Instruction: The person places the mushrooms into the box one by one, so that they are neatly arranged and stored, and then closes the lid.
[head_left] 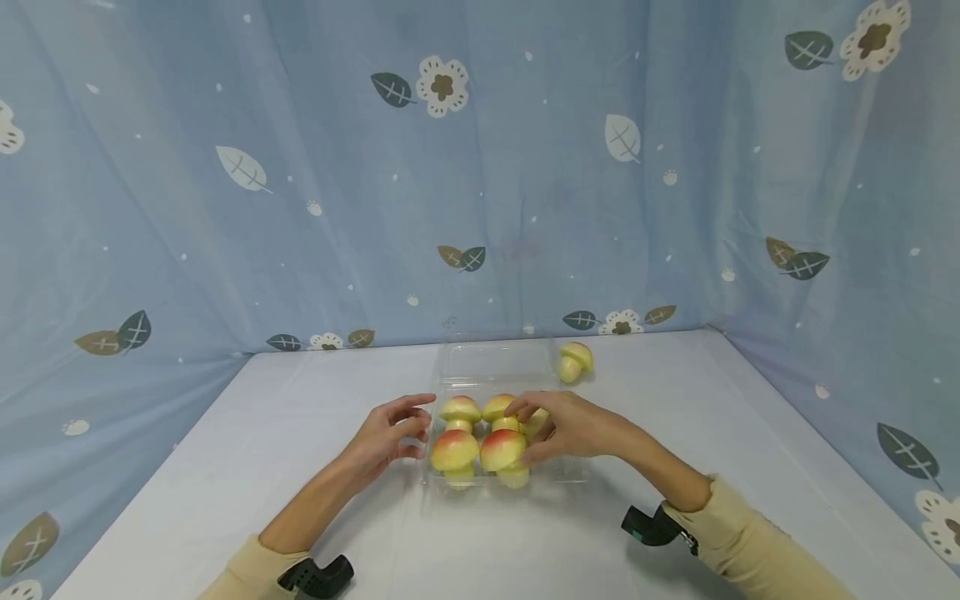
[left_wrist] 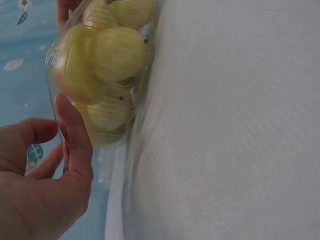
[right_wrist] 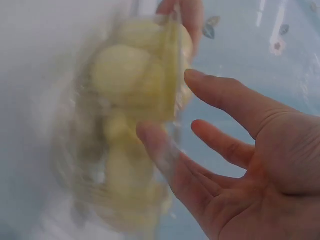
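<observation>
Four yellow toy mushrooms with red-blushed caps [head_left: 480, 442] stand packed together in a clear plastic clamshell box [head_left: 502, 479] at the middle of the pale grey tablecloth [head_left: 225, 483], and a fifth pale one shows behind the person's right hand. The box's transparent lid [head_left: 495, 362] lies folded open behind it, flat on the cloth.

The left hand [head_left: 390, 437] sits just beside the box's left wall, fingers loosely bent and spread, gripping nothing; in the left wrist view its thumb [left_wrist: 75, 135] lies right against the clear wall, though I cannot tell whether it presses. The right hand [head_left: 570, 427] reaches over the box from the right side, fingers extended and resting on the caps of the rear mushrooms. The right wrist view is blurred, but it shows the palm wide and the fingers [right_wrist: 220, 95] straight, not closed around anything. The two hands are apart, one on each flank of the box.

A lone yellow toy mushroom [head_left: 575, 362] lies tipped on its side on the cloth, well behind the box and just right of the lid. Blue fabric printed with leaves and flowers [head_left: 300, 167] hangs all around as a backdrop.
</observation>
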